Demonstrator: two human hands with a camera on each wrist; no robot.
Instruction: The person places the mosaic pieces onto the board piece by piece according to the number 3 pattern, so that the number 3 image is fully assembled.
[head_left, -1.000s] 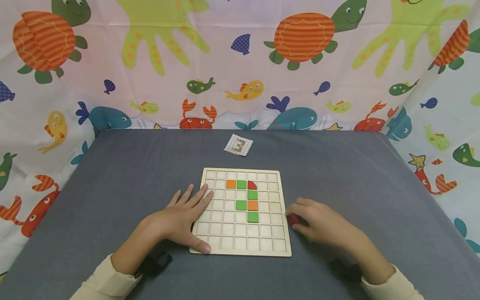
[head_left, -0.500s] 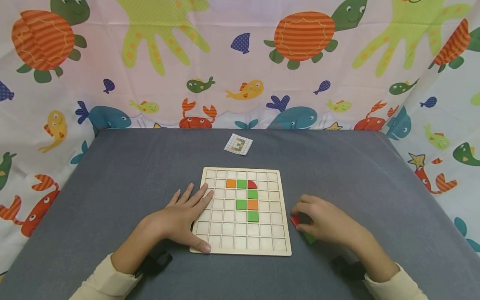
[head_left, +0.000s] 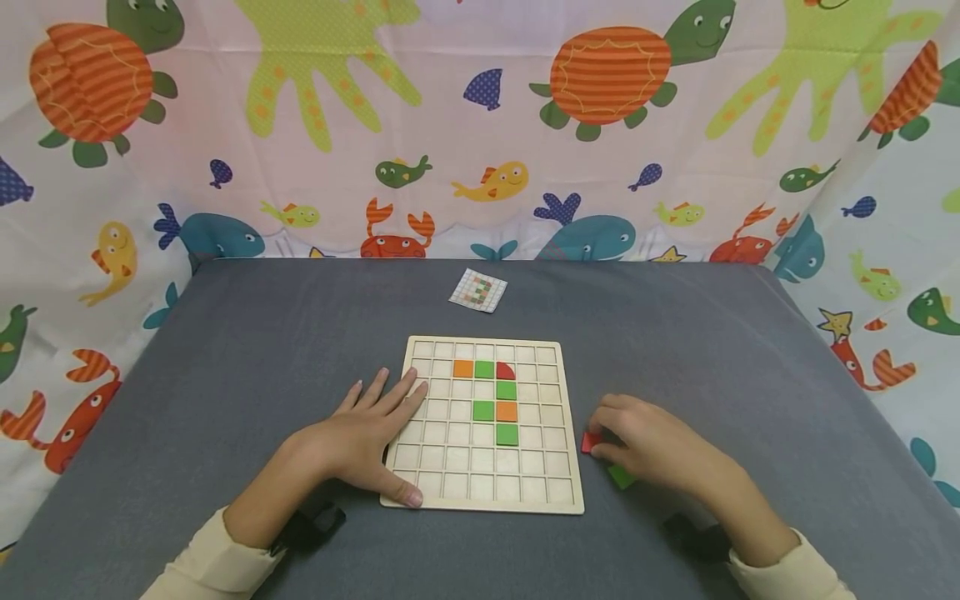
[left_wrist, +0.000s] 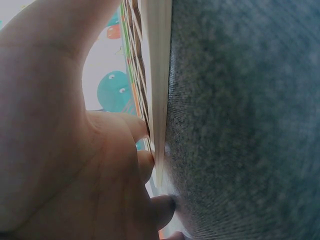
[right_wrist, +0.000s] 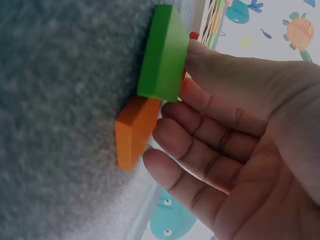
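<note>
A wooden grid board point(head_left: 450, 497) lies on the dark cloth, holding several green tiles point(head_left: 483, 411), two orange tiles point(head_left: 462, 368) and a red rounded tile point(head_left: 506, 371). My left hand point(head_left: 356, 442) rests spread on the board's left edge, the thumb by the lower left corner. Just off the board's right edge, my right hand point(head_left: 645, 437) pinches a red tile point(head_left: 590, 442) between thumb and forefinger. Under that hand, the right wrist view has a loose green tile point(right_wrist: 165, 57) and an orange tile point(right_wrist: 132, 132); the red one is mostly hidden there.
A small card point(head_left: 478, 290) printed with a coloured grid pattern lies beyond the board, towards the back of the table. A curtain point(head_left: 480, 108) with sea animals hangs behind and along both sides.
My right hand has shifted slightly to the right, away from the board. The red tile has turned in its fingers, and more of the loose green tile shows. The left hand stays put.
</note>
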